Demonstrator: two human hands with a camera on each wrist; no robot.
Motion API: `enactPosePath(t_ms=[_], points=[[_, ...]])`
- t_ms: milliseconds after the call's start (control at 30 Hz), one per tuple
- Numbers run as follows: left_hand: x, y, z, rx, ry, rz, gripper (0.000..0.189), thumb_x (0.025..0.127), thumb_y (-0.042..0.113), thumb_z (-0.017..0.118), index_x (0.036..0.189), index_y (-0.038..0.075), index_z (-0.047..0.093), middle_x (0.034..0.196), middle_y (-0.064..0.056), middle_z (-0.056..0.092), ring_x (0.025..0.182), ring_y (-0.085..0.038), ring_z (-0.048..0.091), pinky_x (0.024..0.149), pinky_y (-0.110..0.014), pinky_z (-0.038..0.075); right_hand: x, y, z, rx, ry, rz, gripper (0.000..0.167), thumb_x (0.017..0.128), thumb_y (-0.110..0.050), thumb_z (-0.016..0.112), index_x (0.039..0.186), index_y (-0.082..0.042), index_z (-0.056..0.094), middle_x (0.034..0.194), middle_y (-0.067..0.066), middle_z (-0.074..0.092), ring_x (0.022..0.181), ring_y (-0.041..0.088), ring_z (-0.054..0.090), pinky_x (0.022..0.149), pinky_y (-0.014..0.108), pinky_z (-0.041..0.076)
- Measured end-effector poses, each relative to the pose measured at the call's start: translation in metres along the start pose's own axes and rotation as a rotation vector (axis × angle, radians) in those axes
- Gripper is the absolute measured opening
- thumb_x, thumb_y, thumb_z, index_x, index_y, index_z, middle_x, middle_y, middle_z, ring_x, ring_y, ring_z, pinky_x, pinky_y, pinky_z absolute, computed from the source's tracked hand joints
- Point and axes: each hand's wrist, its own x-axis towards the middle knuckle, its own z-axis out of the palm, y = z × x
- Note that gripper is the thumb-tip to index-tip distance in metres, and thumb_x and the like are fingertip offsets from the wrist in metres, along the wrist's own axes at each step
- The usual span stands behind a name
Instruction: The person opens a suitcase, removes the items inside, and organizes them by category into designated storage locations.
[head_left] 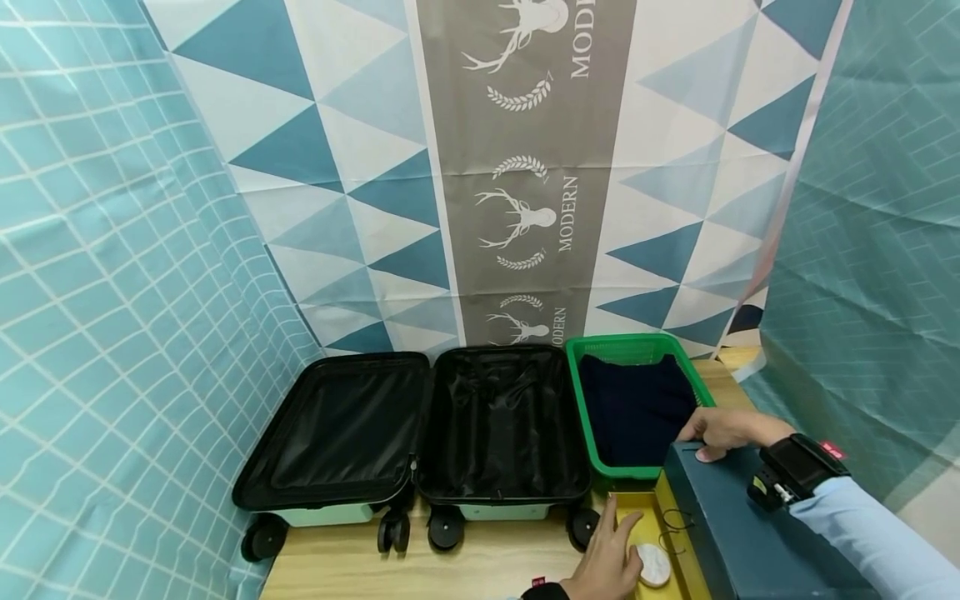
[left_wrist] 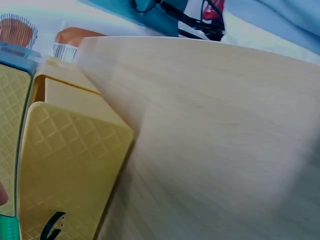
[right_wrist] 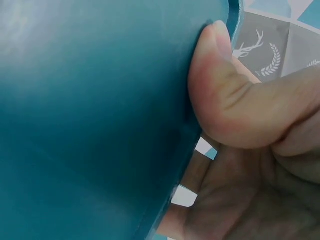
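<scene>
My right hand (head_left: 716,429) grips the far edge of a dark blue lid-like panel (head_left: 772,521), thumb on its face and the other fingers round the edge. In the right wrist view the thumb (right_wrist: 215,95) presses on the teal-blue surface (right_wrist: 100,110). Left of the panel lies a yellow-lined open case (head_left: 632,502) holding a round white object (head_left: 654,566) and thin dark loops (head_left: 677,520). My left hand (head_left: 607,560) lies at the case's left side, fingers extended and spread from the thumb. The left wrist view shows yellow diamond-patterned surfaces (left_wrist: 75,160) and a fingertip.
An open black-lined suitcase (head_left: 360,433) on dark wheels stands to the left. Behind the case is a green basket (head_left: 585,417) with dark navy cloth (head_left: 637,408) inside. Patterned curtains (head_left: 525,208) surround the wooden tabletop (head_left: 337,567).
</scene>
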Motion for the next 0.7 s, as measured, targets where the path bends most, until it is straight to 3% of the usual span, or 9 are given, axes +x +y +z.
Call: enactPosePath(t_ms=[133,333,500,700], points=[[0.007,0.004,0.0,-0.095,-0.042,-0.12,0.052,0.096,0.006,0.053,0.146,0.015,0.044,0.155,-0.023,0.027,0.138,-0.037,0.039,0.093,-0.039,0.049,0.002,-0.001,0.001,-0.003,0.009,0.018,0.022,0.083,0.021,0.054,0.089,0.006,0.068,0.071,0.001,0.05,0.061,0.009,0.036,0.056,0.026,0.028],[0.016,0.009,0.003,-0.196,-0.117,-0.239,0.067,0.094,0.005,0.051,0.156,0.018,0.028,0.159,-0.01,0.023,0.139,-0.029,0.04,0.092,-0.034,0.049,0.002,-0.002,0.002,0.003,0.034,0.052,0.023,0.079,0.023,0.053,0.087,0.007,0.068,0.072,-0.002,0.05,0.06,0.009,0.038,0.055,0.025,0.028],[0.022,0.011,0.005,-0.23,-0.148,-0.201,0.071,0.094,0.003,0.048,0.158,0.016,0.019,0.161,-0.008,0.021,0.146,-0.025,0.027,0.1,-0.033,0.044,0.002,-0.002,0.001,0.001,0.035,0.044,0.021,0.08,0.023,0.053,0.086,0.007,0.066,0.071,-0.002,0.048,0.06,0.009,0.037,0.055,0.025,0.028],[0.029,0.012,0.006,-0.212,-0.163,-0.118,0.074,0.094,0.002,0.048,0.159,0.013,0.016,0.161,-0.011,0.019,0.146,-0.023,0.027,0.087,-0.026,0.048,0.002,-0.001,0.002,-0.009,0.037,0.076,0.026,0.082,0.022,0.054,0.09,0.004,0.071,0.074,-0.001,0.055,0.061,0.009,0.04,0.057,0.024,0.031]])
